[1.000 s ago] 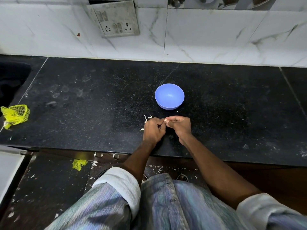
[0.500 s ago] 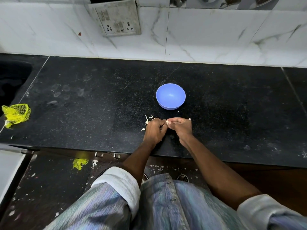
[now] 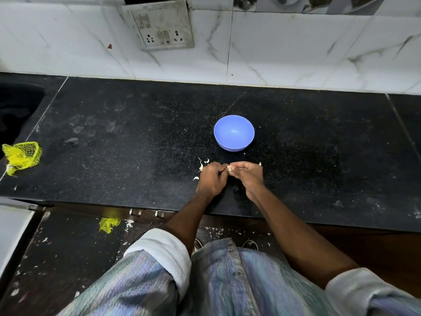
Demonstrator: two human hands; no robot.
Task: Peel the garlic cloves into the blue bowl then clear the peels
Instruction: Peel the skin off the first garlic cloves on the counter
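You are in the middle of the peeling step: your left hand (image 3: pixel 213 179) and right hand (image 3: pixel 247 174) meet fingertip to fingertip over the black speckled granite counter (image 3: pixel 114 156), and between them you pinch 1 small pale garlic clove (image 3: pixel 229 168), both sets of fingers curled around it. The blue bowl (image 3: pixel 234 133), smooth, round and plastic-looking, sits just beyond your hands and appears to hold nothing, so this looks like early work. A few thin, curled, papery white peels (image 3: pixel 201 166) lie on the stone just beyond and beside your left hand. The next move likely calls for a fingernail under the brittle skin to strip it off, then a short reach forward to drop the bare clove into the bowl. Well off to your left lies a crumpled yellow mesh bag (image 3: pixel 21 156).
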